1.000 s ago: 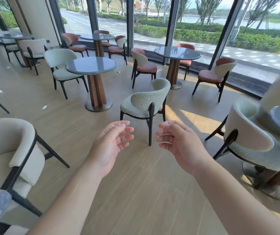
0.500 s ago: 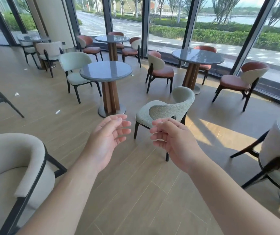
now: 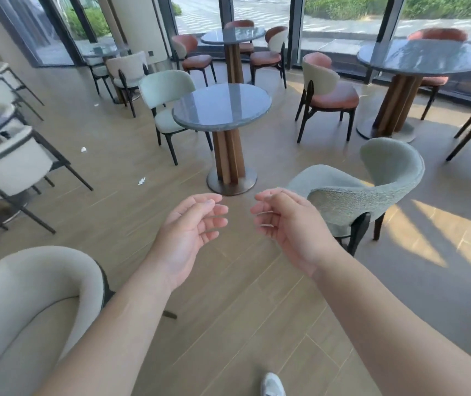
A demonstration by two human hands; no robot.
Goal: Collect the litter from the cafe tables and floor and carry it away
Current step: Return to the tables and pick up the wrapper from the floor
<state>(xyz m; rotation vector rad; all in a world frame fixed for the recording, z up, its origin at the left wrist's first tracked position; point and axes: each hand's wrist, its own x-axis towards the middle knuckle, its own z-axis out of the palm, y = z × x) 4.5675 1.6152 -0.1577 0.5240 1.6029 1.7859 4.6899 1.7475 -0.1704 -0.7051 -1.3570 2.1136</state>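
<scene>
Hands: left hand (image 3: 188, 232) and right hand (image 3: 288, 227), both grips loosely spread, holding nothing.
Litter: small white crumpled paper scrap (image 3: 141, 181) on wooden floor (image 3: 243, 304), ahead-left; left hand nearer.

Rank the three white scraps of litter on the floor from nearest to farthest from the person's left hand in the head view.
From the left hand, which is open and empty:
1. Nearest scrap, on the floor ahead and left, left of the round table's base.
2. Middle scrap, farther left, beside the cream chair.
3. Far scrap, deep in the room, near the far chairs.
</scene>
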